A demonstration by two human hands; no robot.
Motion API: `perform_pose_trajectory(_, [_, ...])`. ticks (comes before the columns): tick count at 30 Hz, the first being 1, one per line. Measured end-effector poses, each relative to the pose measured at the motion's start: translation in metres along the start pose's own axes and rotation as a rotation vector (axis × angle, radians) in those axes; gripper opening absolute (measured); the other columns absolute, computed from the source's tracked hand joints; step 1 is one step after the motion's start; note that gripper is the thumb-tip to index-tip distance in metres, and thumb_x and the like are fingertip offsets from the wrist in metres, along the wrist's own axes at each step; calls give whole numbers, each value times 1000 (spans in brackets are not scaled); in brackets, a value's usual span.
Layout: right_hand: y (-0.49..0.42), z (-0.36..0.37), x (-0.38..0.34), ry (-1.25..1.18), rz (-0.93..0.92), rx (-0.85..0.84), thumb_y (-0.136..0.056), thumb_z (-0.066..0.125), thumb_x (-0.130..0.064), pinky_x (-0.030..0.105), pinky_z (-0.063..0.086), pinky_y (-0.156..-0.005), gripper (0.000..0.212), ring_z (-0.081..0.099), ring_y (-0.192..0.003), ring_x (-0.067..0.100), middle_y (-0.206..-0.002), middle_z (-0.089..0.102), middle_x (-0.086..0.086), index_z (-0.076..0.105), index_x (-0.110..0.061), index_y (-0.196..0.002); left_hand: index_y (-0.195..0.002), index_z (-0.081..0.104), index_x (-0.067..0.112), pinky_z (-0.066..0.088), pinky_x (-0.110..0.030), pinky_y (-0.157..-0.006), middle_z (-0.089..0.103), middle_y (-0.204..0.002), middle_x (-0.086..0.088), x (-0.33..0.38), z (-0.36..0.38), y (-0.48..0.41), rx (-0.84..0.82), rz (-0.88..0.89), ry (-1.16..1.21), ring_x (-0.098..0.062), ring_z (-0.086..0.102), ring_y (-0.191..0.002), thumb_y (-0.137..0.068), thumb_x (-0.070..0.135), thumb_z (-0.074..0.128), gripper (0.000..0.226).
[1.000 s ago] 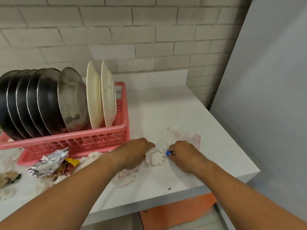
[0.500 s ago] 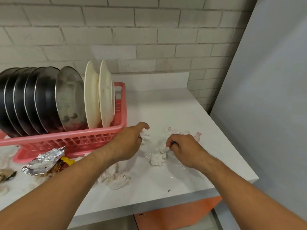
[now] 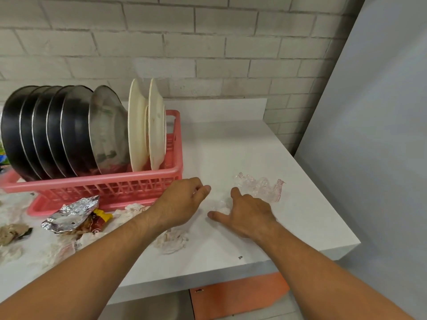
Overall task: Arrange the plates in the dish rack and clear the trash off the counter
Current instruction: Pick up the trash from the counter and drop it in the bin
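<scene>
I can't tell whether the left hand [image 3: 182,204] pinches anything, because its fingertips are blurred. The right hand [image 3: 247,213] covers most of a white wad [image 3: 221,204]. My left forearm hides part of the crumpled tissue [image 3: 172,241]. The left edge cuts off the dish rack [image 3: 111,181]. The dark speck [image 3: 240,257] on the table [image 3: 231,146] is too small to identify.

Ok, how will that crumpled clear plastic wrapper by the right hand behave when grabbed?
The clear plastic wrapper looks thin and crinkled, so probably floppy and very light. On the smooth white counter it may skid rather than lift when pushed; a pinch seems safer.
</scene>
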State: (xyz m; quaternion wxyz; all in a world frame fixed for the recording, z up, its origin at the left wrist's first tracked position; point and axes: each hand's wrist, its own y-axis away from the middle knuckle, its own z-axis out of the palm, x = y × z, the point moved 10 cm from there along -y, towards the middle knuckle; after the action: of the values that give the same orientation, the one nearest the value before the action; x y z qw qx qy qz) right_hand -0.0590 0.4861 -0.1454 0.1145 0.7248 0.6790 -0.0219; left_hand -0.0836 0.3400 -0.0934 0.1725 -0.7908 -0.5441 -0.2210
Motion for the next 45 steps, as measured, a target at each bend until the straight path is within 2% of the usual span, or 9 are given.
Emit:
perform_pose_trajectory(5, [-2, 14, -7, 55, -45, 17, -97, 33, -47, 34, 36, -69, 41, 59, -96, 30, -110, 58, 9, 46, -15, -118, -85, 62, 11, 51, -38, -71, 66, -78, -4, -4, -9, 6, 40, 5, 18, -20, 61, -73, -99, 45, 39, 43])
perform_pose_trajectory(8, [-6, 13, -5, -52, -56, -12, -99, 31, -28, 33, 37, -66, 26, 55, -84, 28, -105, 60, 10, 47, -11, -111, -89, 63, 19, 49, -26, -60, 68, -82, 3, -10, -11, 11, 15, -16, 103, -7, 59, -59, -98, 37, 48, 26])
perform_pose_trajectory(13, [-13, -22, -10, -244, -125, 45, -95, 37, -8, 30, 46, -72, 30, 56, -89, 24, -106, 61, 7, 53, -20, -118, -90, 67, 23, 45, -20, -63, 66, -74, 5, -14, -30, 19, 68, -4, 136, -5, 61, -69, -94, 40, 55, 21])
perform_pose_trajectory(21, [24, -60, -46, -402, -195, 250, -98, 51, -34, 27, 49, -70, 13, 60, -80, 15, -89, 66, -3, 63, -30, -100, -65, 58, 6, 51, -49, -65, 61, -64, -11, -30, -55, 42, 160, 70, 135, -27, 58, -61, -85, 71, 34, 72])
perform_pose_trajectory(26, [52, -54, -73, -342, -68, 274, -88, 31, -70, 35, 48, -66, 69, 56, -60, 17, -59, 60, 0, 53, -11, -60, -66, 53, 16, 45, -36, -55, 57, -61, -3, -55, -63, 61, 163, 82, 208, -18, 55, -59, -93, 60, 34, 55])
perform_pose_trajectory(35, [100, -30, -107, -409, -70, 275, -103, 38, -28, 43, 55, -75, 36, 66, -78, 25, -88, 70, 7, 65, -5, -96, -101, 60, 19, 41, -15, -56, 67, -92, 5, -85, -71, 99, 142, 44, 212, -3, 57, -73, -101, 26, 41, 19])
perform_pose_trajectory(38, [120, -35, -114, -492, -84, 306, -102, 41, -21, 24, 52, -72, 23, 63, -87, 11, -101, 69, 1, 56, -16, -119, -113, 56, 21, 34, -7, -63, 57, -108, 9, -80, -78, 115, 154, 99, 144, -5, 52, -89, -100, 21, 45, 17])
perform_pose_trajectory(41, [145, -40, -128, -560, -120, 340, -101, 45, -27, 26, 47, -58, 8, 60, -72, 14, -83, 64, 0, 50, -23, -106, -107, 56, 22, 39, -14, -69, 56, -105, 9, -72, -83, 139, 155, 143, 155, -4, 52, -91, -101, 23, 41, 16])
perform_pose_trajectory(45, [180, -31, -147, -522, -146, 401, -94, 50, -50, 33, 43, -57, 38, 49, -58, 14, -61, 52, -5, 47, -18, -73, -87, 53, 24, 39, -28, -60, 55, -75, 9, -68, -87, 184, 185, 162, 201, -11, 52, -69, -101, 36, 39, 23])
